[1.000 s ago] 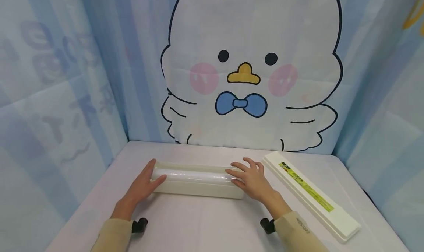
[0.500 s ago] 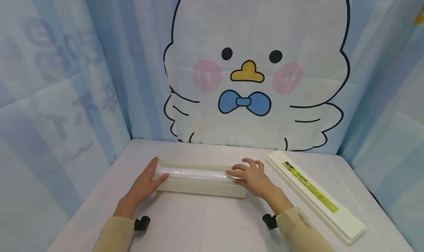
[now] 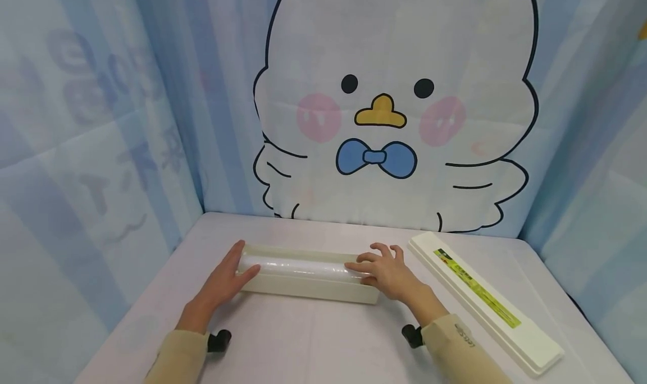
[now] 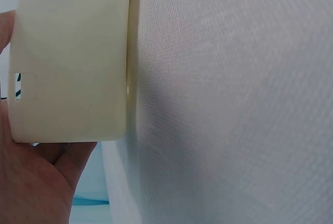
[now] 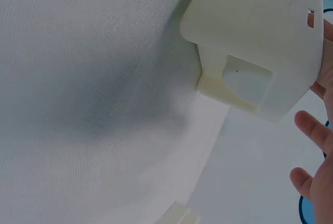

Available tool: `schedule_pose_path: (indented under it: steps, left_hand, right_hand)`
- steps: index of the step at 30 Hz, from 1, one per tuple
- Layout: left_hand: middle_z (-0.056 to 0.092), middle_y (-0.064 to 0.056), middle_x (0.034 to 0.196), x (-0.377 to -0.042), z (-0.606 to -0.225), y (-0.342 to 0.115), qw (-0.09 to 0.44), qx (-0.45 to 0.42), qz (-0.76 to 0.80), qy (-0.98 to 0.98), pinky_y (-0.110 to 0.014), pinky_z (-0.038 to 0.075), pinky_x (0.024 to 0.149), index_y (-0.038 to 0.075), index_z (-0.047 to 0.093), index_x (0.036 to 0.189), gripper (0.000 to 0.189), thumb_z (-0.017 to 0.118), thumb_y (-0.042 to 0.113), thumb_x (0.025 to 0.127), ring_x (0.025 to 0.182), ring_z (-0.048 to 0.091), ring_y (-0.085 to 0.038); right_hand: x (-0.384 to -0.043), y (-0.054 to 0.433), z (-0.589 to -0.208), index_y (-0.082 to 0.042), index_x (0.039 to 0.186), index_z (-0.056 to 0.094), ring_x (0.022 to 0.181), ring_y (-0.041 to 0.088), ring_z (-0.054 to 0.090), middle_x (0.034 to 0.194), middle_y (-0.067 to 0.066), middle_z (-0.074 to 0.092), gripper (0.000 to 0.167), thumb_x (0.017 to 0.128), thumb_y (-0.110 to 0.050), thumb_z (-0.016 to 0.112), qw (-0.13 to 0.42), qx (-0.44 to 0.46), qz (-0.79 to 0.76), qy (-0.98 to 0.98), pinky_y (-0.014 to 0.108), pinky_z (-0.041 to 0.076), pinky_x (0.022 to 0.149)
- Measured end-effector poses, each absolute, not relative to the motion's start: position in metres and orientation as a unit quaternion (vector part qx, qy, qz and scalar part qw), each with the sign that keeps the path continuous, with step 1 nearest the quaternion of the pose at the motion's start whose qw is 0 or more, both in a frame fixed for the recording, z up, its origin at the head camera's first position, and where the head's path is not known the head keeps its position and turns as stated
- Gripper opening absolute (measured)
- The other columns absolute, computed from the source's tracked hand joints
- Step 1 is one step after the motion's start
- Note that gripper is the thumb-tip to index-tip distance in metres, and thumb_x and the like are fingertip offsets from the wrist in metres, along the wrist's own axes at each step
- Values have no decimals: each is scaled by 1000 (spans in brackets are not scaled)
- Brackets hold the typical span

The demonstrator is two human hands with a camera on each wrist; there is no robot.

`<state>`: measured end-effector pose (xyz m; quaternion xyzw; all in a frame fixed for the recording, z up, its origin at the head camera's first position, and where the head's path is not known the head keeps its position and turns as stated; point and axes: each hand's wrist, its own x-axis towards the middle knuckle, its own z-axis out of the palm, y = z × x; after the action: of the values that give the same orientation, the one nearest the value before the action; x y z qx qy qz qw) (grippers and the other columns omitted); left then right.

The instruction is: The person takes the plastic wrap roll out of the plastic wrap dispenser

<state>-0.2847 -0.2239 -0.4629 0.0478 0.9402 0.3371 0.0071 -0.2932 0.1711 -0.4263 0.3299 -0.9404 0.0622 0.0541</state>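
A long cream plastic box (image 3: 310, 289) lies across the table with its top uncovered, and a shiny roll of cling film (image 3: 298, 267) sits inside. My left hand (image 3: 222, 280) grips the box's left end, thumb over the front on the film and fingers round the far side. In the left wrist view the box's front wall (image 4: 73, 52) hides part of that hand. My right hand (image 3: 391, 274) is at the right end, its thumb and index finger on the roll, other fingers raised and spread. The box's end wall (image 5: 247, 83) shows in the right wrist view.
To the right, a long white lid (image 3: 485, 300) with a yellow-green label lies slanted on the table (image 3: 313, 344). A curtain (image 3: 384, 199) printed with a cartoon bird hangs behind, and striped curtains stand at both sides.
The whole head view has shifted slightly, so everything appears a little further right. Both hands keep their places on the box and roll; the right fingers have shifted only slightly.
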Motion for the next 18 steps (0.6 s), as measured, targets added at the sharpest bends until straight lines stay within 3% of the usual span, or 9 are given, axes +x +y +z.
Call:
schedule_pose_path:
  steps: [18]
  left_hand:
    - [9,-25,165,-286,-465,-225,4,54,333,941,-58,12,119,-3,9,160,96,54,56,100,150,12,-44]
  right_hand:
    - [-295,171,-427,-29,138,66,134,40,42,125,-1,69,51,90,-17,78,48,343,73,-935,73,23,104]
